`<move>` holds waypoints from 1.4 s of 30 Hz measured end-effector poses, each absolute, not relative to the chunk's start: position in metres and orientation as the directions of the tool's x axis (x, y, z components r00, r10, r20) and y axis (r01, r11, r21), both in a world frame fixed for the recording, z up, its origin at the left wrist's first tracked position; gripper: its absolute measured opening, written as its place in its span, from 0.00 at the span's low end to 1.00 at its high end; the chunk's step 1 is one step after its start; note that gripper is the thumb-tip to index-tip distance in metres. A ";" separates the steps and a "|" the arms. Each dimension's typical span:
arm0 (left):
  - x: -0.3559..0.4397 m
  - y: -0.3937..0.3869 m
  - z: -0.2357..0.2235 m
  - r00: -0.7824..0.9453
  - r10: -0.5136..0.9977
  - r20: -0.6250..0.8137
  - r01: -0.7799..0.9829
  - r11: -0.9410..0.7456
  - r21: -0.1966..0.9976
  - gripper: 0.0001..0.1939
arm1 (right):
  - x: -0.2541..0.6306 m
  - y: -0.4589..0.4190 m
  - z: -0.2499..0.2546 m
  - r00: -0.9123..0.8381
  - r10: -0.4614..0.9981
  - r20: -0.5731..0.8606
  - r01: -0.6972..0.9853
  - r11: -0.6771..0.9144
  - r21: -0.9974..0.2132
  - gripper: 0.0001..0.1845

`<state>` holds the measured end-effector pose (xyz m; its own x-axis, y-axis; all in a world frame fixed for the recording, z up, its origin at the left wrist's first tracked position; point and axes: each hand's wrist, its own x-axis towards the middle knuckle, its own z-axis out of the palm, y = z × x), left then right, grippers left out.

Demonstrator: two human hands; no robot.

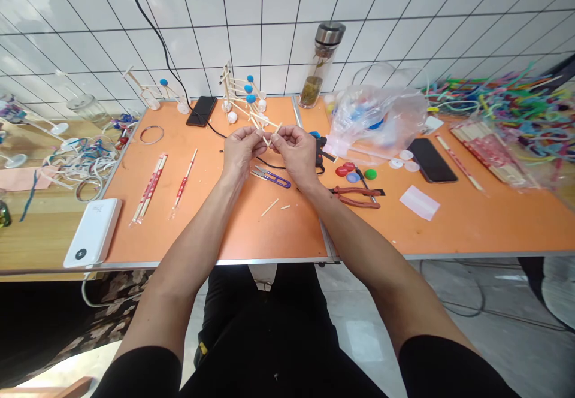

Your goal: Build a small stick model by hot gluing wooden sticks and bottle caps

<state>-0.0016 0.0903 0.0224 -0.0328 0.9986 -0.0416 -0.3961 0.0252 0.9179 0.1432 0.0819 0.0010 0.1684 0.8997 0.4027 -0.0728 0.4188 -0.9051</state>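
Nearest the camera are black sleeves and the person's black trousers, with both bare forearms reaching forward over the edge of the orange surface. The left hand and right hand are raised just above the surface, close together, fingers curled and pinching a wooden stick frame between them. The frame is built of thin, pale, straight sticks set at angles. It runs back to a cluster of blue balls and white round feet; whether every stick is joined there cannot be confirmed.

Directly below the hands lie purple-handled thread snips and a black cable. Two short stick offcuts rest nearer the edge. To the left are chopsticks in red-printed paper sleeves and a white power bank. To the right are red-handled pliers, coloured bottle caps, a smartphone and a crumpled clear plastic bag.

Farther back stand a second stick model, a glass flask with a metal lid and a tangle of multicoloured pipe cleaners, against a white tiled wall.
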 end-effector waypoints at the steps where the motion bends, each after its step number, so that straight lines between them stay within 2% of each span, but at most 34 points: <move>1: -0.002 0.090 0.022 -0.031 0.999 -0.042 -0.394 0.026 0.919 0.08 | 0.143 0.082 0.001 0.168 0.899 0.405 -0.071 0.420 -0.905 0.36; 8: -0.002 0.090 0.021 -0.021 0.999 -0.029 -0.395 0.018 0.919 0.08 | 0.142 0.081 0.001 0.174 0.893 0.415 -0.085 0.433 -0.897 0.33; 13: -0.002 0.090 0.023 -0.017 1.000 -0.020 -0.377 0.012 0.926 0.12 | 0.141 0.082 0.000 0.189 0.861 0.472 -0.053 0.489 -0.871 0.27; 19: 0.000 0.086 0.024 -0.053 0.998 -0.022 -0.371 0.001 0.928 0.12 | 0.147 0.082 0.000 0.228 0.806 0.546 0.097 0.539 -0.837 0.14; 24: 0.006 0.079 0.028 -0.072 0.997 -0.035 -0.333 0.009 0.943 0.11 | 0.157 0.076 0.004 0.158 0.710 0.687 0.397 0.591 -0.702 0.06; 28: 0.012 0.073 0.032 -0.007 0.998 -0.062 -0.320 0.057 0.946 0.22 | 0.166 0.076 0.002 0.041 0.661 0.749 0.620 0.571 -0.538 0.10; 31: 0.012 0.071 0.032 0.039 0.997 -0.066 -0.325 0.076 0.943 0.28 | 0.172 0.078 -0.002 -0.091 0.617 0.781 0.769 0.542 -0.338 0.16; 35: 0.012 0.072 0.032 0.073 0.993 -0.096 -0.352 0.116 0.929 0.31 | 0.174 0.079 -0.001 -0.225 0.586 0.779 0.848 0.511 -0.140 0.22; 38: 0.013 0.072 0.033 0.100 0.988 -0.118 -0.379 0.147 0.914 0.32 | 0.173 0.077 0.002 -0.265 0.591 0.762 0.868 0.491 -0.079 0.26; 42: 0.015 0.074 0.031 0.108 0.982 -0.155 -0.406 0.185 0.895 0.27 | 0.172 0.076 0.003 -0.275 0.618 0.736 0.858 0.503 -0.103 0.27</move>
<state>0.0153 0.0738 0.0315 0.1078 0.9821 -0.1546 -0.4065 0.1854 0.8946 0.1719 0.0757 0.0034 -0.2746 0.6183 0.7364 0.8579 0.5034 -0.1028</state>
